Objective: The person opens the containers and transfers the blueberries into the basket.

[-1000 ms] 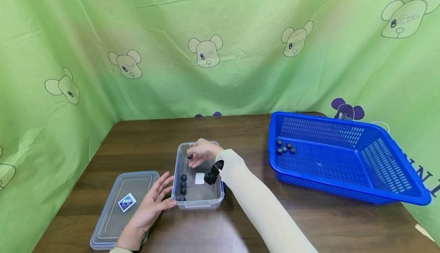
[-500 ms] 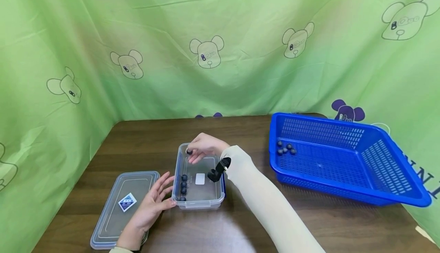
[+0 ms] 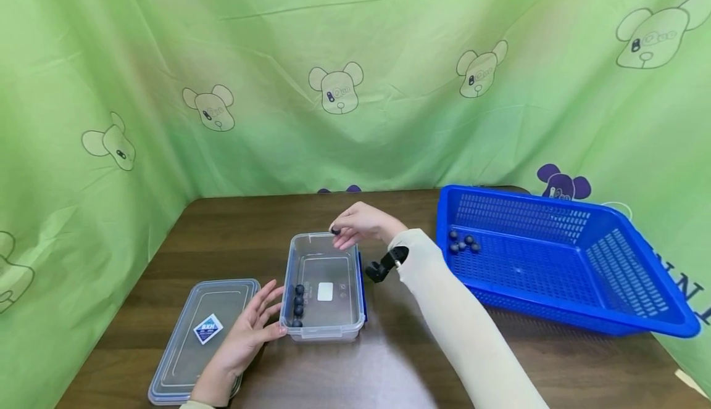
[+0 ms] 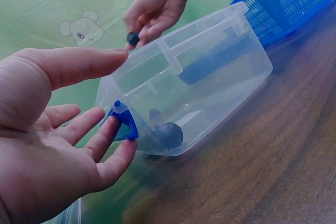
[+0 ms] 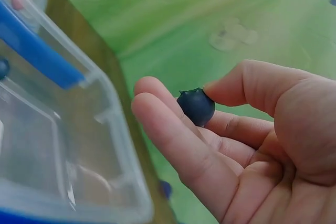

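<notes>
My right hand pinches a blueberry between thumb and fingers; its small crown shows in the right wrist view. That hand hovers at the far right corner of a clear plastic box. Inside the box, several blueberries lie in a row along the left wall. My left hand is at the box's near left corner, its thumb by the rim. In the left wrist view its fairly straight fingers touch a blue side latch.
A clear lid with a blue-and-white sticker lies left of the box, partly behind the left forearm. On the right stands a large blue basket with several blueberries at its left end. A green curtain hangs behind the table.
My right hand has risen out of the box and moved right with the blueberry, passing to the far right corner. The left hand and the row of blueberries have stayed put.
</notes>
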Available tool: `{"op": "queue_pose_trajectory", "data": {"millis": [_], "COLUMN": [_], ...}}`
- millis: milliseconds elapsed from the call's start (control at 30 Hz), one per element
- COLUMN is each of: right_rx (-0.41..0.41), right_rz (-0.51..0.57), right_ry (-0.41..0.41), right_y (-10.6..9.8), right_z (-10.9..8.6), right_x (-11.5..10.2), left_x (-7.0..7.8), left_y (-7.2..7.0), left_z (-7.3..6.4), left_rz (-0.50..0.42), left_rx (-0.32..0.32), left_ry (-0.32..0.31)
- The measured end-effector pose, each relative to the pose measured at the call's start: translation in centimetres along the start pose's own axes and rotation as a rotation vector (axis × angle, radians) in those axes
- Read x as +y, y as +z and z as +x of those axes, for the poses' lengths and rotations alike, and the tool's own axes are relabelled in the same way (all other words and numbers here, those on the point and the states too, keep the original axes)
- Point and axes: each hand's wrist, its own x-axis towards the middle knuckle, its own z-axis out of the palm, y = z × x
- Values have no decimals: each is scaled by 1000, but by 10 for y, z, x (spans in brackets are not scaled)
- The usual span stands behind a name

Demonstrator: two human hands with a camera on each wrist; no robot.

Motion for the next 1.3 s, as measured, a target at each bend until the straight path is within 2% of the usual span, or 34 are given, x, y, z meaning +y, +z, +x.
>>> {"op": "queue_pose_trajectory", "data": {"millis": [267, 500, 600, 867, 967, 1000, 1133, 1300], "right_rx": [50, 104, 130, 77, 113, 155, 210, 180], "right_rz": [68, 140, 207, 384, 457, 470, 545, 555], "right_ry": [-51, -104, -116, -175, -140, -111, -37, 4], "right_y": [-51, -99, -124, -182, -196, -198, -209, -219], "right_z": [-25, -59, -75, -115, -129, -133, -146, -151], "right_x": [7, 22, 33, 63, 69, 70, 74, 85], "left_x": [0, 0, 0, 3, 3, 3, 2, 3], "left_y": [-1, -1, 0, 0, 0, 0, 0, -1], "left_z": [-1, 3, 4, 4, 3, 3, 3, 3], "left_rz": [-6, 8, 8, 12, 10, 9, -1, -1], "left_rx": [12, 3, -5, 4, 6, 6, 4, 3], "left_ry": [-7, -17, -23, -40, -42, -41, -42, -46]}}
